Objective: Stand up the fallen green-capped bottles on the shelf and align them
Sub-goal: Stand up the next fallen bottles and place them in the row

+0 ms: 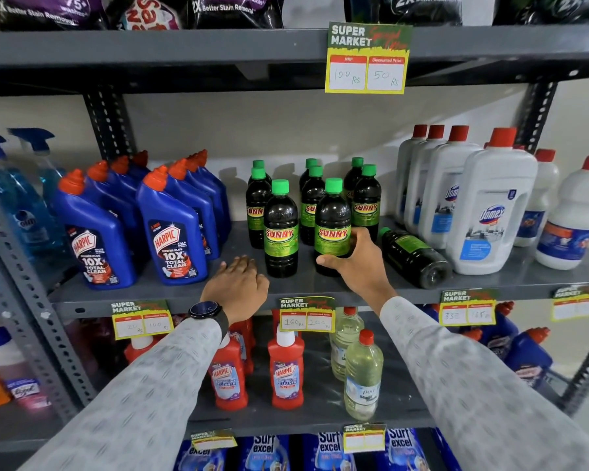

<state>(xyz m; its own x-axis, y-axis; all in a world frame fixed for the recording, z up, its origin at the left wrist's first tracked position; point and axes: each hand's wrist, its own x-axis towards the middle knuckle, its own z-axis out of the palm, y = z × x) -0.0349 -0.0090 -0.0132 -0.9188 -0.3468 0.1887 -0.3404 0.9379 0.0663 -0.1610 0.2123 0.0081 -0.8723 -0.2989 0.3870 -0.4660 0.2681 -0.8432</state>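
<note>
Several dark green-capped Sunny bottles stand upright in rows on the grey middle shelf. My right hand grips the lower part of the front right upright bottle. To its left stands another front bottle. One green-capped bottle lies on its side to the right, cap pointing to the back left, base toward the shelf's front. My left hand rests loosely curled at the shelf's front edge, just left of the front bottle, holding nothing.
Blue Harpic bottles crowd the shelf on the left; white Domex bottles stand right beside the fallen bottle. Price tags hang on the shelf edge. Red Harpic bottles and clear bottles fill the shelf below.
</note>
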